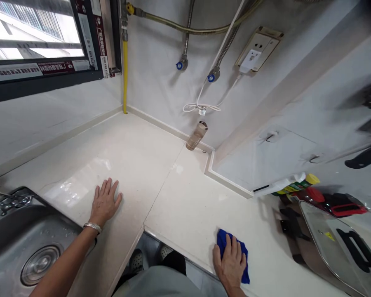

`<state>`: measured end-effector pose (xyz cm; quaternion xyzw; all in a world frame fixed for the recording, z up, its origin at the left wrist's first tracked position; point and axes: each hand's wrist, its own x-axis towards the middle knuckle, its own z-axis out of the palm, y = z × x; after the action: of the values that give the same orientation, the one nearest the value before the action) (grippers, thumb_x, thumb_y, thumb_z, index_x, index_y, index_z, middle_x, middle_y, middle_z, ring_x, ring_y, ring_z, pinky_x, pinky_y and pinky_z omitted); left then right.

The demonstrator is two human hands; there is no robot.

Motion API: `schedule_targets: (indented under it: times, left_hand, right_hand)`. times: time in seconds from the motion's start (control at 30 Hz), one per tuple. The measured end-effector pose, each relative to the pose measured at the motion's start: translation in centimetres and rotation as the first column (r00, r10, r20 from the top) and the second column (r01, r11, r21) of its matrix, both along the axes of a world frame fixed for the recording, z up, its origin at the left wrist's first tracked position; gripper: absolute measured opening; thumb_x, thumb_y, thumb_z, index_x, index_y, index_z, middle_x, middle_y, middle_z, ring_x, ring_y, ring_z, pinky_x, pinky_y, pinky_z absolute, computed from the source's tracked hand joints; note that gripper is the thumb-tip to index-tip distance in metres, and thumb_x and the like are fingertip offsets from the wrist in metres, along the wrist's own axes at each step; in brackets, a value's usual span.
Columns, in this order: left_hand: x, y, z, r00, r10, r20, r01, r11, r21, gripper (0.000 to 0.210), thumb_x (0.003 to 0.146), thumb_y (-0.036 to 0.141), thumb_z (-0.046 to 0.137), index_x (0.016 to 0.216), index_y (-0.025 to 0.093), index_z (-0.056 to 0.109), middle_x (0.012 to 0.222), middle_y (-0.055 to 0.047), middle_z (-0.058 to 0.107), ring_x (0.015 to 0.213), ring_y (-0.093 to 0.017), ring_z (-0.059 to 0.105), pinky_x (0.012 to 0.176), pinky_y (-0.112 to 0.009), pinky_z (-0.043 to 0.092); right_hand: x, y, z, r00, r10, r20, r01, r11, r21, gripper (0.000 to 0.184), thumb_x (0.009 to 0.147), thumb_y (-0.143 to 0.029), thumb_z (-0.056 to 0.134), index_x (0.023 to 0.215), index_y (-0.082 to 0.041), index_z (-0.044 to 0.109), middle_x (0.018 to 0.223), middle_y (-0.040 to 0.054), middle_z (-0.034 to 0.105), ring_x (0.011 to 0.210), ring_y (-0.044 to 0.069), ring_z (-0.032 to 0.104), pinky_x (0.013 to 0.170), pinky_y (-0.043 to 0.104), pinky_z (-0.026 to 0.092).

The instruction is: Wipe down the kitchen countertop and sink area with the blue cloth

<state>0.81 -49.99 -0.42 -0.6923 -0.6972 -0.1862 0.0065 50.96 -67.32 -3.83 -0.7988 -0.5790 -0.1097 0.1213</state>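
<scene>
My left hand [104, 202] lies flat on the white countertop [142, 152], fingers spread, close to the steel sink. Nothing is under its fingers that I can see, and a bracelet circles the wrist. Toward the front edge on the right, my right hand [231, 260] presses down on a folded blue cloth [221, 237], its fingers slightly curled over it. The cloth's edges show past the fingertips and along the hand's right side; its middle is hidden by the palm.
A steel sink [6, 243] is at the left. By the back wall stands a brownish bottle [197, 135], below a coiled white cable [190, 107]. At the right are a glass-lidded cooker [336, 243] and a yellow-capped bottle [297, 185]. A yellow pipe [125, 74] runs down the corner.
</scene>
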Motion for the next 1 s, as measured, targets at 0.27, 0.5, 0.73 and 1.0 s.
schedule_targets:
  times: [0.27, 0.5, 0.73, 1.0]
  left_hand:
    - [-0.1, -0.1, 0.1, 0.999, -0.019, -0.036, 0.018, 1.0, -0.018, 0.064, 0.096, 0.046, 0.031, 0.149, 0.011, 0.042, 0.162, -0.02, 0.031, 0.152, -0.035, 0.024, 0.123, -0.059, 0.02]
    - [-0.2, -0.1, 0.0, 0.999, -0.006, -0.038, 0.006, 1.0, -0.005, 0.062, 0.096, 0.044, 0.035, 0.149, 0.013, 0.043, 0.162, -0.018, 0.032, 0.151, -0.033, 0.026, 0.123, -0.058, 0.022]
    - [-0.4, -0.1, 0.2, 0.998, 0.013, -0.056, -0.015, 0.999, -0.028, 0.06, 0.095, 0.044, 0.04, 0.147, 0.014, 0.046, 0.161, -0.017, 0.034, 0.15, -0.032, 0.03, 0.122, -0.057, 0.026]
    - [-0.9, -0.3, -0.4, 0.998, 0.022, -0.06, -0.019, 0.999, 0.049, 0.057, 0.094, 0.044, 0.042, 0.143, 0.016, 0.05, 0.158, -0.016, 0.041, 0.147, -0.031, 0.036, 0.121, -0.056, 0.03]
  right_hand:
    - [-10.8, 6.0, 1.7, 0.939, 0.342, 0.029, -0.341, 0.939, -0.04, 0.069, 0.094, -0.045, 0.041, 0.154, -0.014, 0.029, 0.16, 0.0176, 0.033, 0.148, 0.036, 0.026, 0.118, 0.06, 0.021]
    - [-17.3, 14.0, 3.2, 0.839, 0.541, -0.057, -0.544, 0.83, -0.126, 0.069, 0.093, -0.051, 0.044, 0.153, -0.018, 0.035, 0.163, 0.0128, 0.028, 0.151, 0.034, 0.019, 0.122, 0.057, 0.012]
    - [-18.3, 21.1, 3.6, 0.803, 0.559, -0.206, -0.59, 0.795, -0.142, 0.068, 0.092, -0.049, 0.048, 0.153, -0.021, 0.036, 0.164, 0.0118, 0.028, 0.152, 0.033, 0.018, 0.123, 0.057, 0.01]
    - [-14.8, 20.9, 4.0, 0.611, 0.637, -0.47, -0.632, 0.75, 0.194, 0.049, 0.101, -0.046, 0.027, 0.127, -0.024, 0.063, 0.139, 0.0079, 0.062, 0.134, 0.023, 0.052, 0.117, 0.051, 0.034]
